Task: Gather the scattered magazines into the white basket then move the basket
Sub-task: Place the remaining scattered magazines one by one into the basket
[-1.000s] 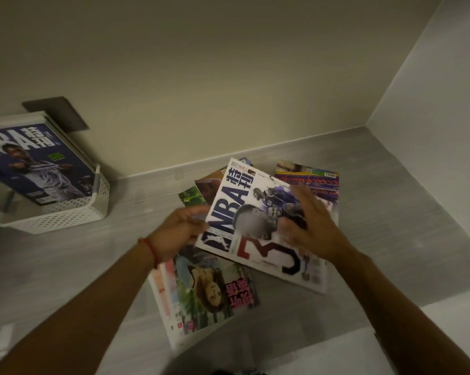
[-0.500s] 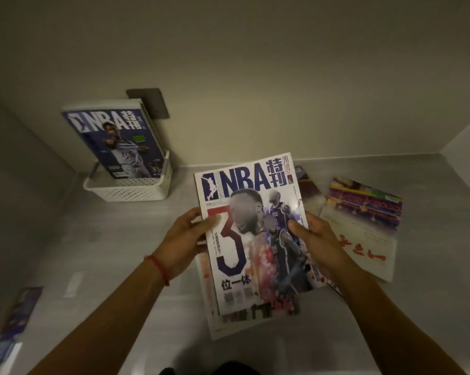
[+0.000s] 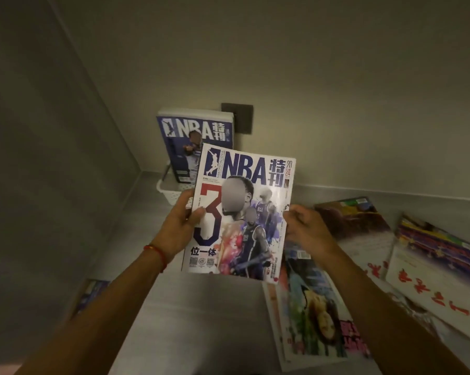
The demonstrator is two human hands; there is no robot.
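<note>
I hold a white NBA magazine (image 3: 242, 212) with a big red "3" upright in the air. My left hand (image 3: 178, 227) grips its left edge, and my right hand (image 3: 302, 230) is at its right edge. Behind it, against the far wall, the white basket (image 3: 166, 192) stands on the floor with blue NBA magazines (image 3: 194, 142) upright in it. The held magazine hides most of the basket. More magazines lie on the floor to the right: a colourful one (image 3: 315, 315), a brown one (image 3: 350, 220), and white ones with red characters (image 3: 431, 280).
The grey floor meets walls at the left and back, forming a corner by the basket. A dark wall plate (image 3: 239, 117) sits behind the basket. One blue magazine (image 3: 91, 296) lies by the left wall.
I lifted the NBA magazine off the floor pile and carried it left and up toward the basket. My view swung left, so the basket now lies straight ahead.
</note>
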